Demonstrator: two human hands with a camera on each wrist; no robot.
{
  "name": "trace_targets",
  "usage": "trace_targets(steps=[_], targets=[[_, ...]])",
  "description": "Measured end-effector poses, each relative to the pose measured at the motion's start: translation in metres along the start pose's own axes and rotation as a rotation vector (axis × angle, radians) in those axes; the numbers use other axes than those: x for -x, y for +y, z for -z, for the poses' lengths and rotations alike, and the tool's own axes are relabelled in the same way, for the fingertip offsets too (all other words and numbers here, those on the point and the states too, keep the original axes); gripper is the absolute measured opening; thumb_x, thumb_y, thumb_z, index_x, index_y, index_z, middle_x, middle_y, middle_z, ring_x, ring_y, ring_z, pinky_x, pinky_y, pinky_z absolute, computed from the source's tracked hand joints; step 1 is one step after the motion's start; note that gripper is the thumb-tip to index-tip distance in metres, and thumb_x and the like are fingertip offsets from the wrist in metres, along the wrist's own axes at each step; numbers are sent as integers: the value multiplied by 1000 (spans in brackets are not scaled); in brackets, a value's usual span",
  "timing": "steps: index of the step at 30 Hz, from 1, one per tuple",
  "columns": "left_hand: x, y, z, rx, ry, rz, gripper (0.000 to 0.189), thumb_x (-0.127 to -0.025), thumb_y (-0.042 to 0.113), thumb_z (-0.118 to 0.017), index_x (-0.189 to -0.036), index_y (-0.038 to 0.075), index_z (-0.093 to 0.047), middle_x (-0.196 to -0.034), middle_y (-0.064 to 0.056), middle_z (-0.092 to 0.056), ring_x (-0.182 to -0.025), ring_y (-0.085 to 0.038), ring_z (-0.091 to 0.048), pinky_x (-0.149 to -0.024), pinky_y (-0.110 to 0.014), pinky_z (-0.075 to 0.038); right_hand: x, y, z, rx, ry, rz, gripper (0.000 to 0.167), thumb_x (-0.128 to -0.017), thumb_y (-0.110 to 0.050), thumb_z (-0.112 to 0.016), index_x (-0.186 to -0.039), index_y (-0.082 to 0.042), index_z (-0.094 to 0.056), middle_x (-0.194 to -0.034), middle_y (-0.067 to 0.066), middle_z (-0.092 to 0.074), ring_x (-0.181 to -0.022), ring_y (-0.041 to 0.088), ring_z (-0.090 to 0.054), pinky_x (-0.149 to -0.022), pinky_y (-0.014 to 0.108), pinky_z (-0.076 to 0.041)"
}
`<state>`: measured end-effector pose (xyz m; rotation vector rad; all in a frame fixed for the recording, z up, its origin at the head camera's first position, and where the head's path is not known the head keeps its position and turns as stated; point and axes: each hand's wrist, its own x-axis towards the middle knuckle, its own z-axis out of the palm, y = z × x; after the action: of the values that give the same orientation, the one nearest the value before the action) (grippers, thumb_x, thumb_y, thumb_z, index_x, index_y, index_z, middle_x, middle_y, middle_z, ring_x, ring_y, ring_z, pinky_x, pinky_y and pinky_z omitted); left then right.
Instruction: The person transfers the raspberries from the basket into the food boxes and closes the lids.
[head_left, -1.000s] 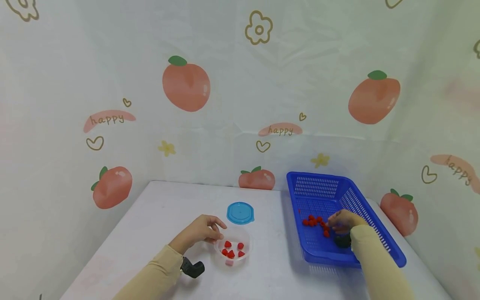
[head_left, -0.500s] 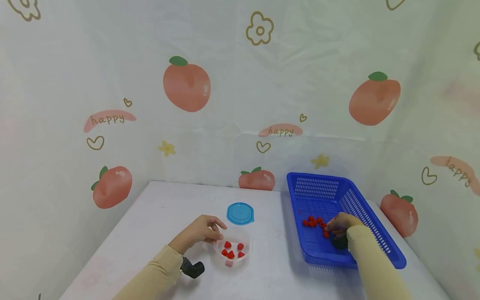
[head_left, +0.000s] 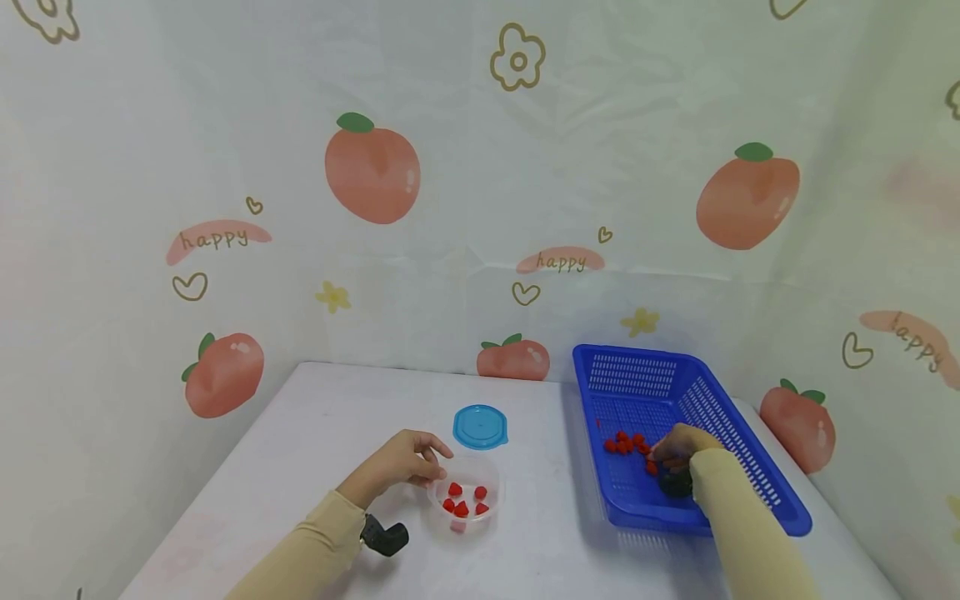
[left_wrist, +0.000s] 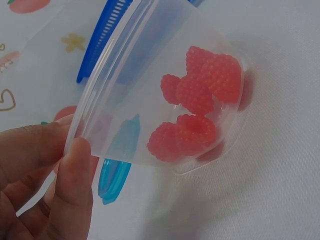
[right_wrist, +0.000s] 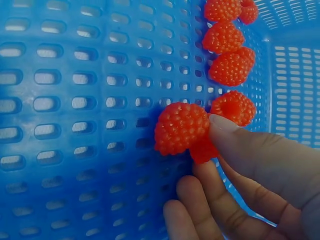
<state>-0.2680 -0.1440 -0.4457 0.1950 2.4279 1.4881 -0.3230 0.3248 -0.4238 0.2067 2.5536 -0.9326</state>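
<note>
Pinching the clear tub (left_wrist: 150,97) by its rim, our left hand (head_left: 403,460) is well apart from our right hand (head_left: 681,446), which pinches one raspberry (right_wrist: 180,129) inside the blue basket (head_left: 632,493); most other raspberries (head_left: 625,446) there lie just left of that hand.

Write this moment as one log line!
left hand: pinches clear tub by rim, raspberries inside | right hand: touches raspberry in blue basket | blue lid: off, on table

arms (head_left: 300,542) fwd, l grip (head_left: 401,461) pinching, r grip (head_left: 681,444) curled
</note>
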Motion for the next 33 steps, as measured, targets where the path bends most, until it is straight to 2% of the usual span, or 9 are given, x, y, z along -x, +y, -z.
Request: trace_targets(steps=[5,8,16,22,26,30,33], targets=[[0,0,0,1,-1,-6,24,-79,10,-79,-101,6,-70,-76,-6,-58,-57,-14,-56,-59,-24,-56,2,-1,1,10,7,-1,8,-84,-9,-71,-83,-1,-70,-76,2,-64,-70,15,-61,-66,27,-57],[0,0,0,8,-5,-10,24,-79,10,-79,-101,5,-70,-76,-5,-58,-57,-13,-56,-59,-24,-56,2,-1,1,-20,20,-7,8,-84,-8,-71,-84,0,-70,-76,2,-64,-69,14,-61,-65,27,-57],[1,1,1,4,-11,-14,24,-79,10,-78,-102,5,-70,-76,-6,-58,-58,-13,-56,-60,-24,-56,4,-3,5,-279,72,35,8,-87,2,-61,-89,6,-67,-75,2,-67,-69,15,-62,-67,32,-58],[1,2,1,2,-12,-9,25,-80,9,-78,-103,4,-70,-76,-6,-59,-57,-13,-56,-59,-24,-56,4,-8,8,-431,45,168,14,-90,2,-60,-101,12,-63,-81,2,-70,-72,11,-65,-69,28,-58],[1,2,1,1,-14,-6,25,-80,8,-77,-104,3,-69,-76,-5,-59,-57,-13,-56,-59,-24,-56,4,-16,7,-513,30,265,23,-92,0,-59,-111,14,-57,-89,2,-69,-77,7,-66,-77,26,-58],[1,2,0,-1,-10,1,25,-80,8,-77,-104,3,-69,-76,-6,-59,-56,-13,-56,-59,-24,-56,8,-29,7,-559,23,342,33,-95,-6,-59,-120,13,-51,-97,0,-65,-85,4,-64,-82,23,-56],[1,3,0,-1,-5,4,25,-80,9,-78,-103,4,-70,-76,-6,-59,-56,-13,-56,-59,-24,-56,14,-39,9,-602,18,399,35,-95,-8,-60,-121,11,-49,-100,-3,-61,-90,3,-63,-84,20,-54]])
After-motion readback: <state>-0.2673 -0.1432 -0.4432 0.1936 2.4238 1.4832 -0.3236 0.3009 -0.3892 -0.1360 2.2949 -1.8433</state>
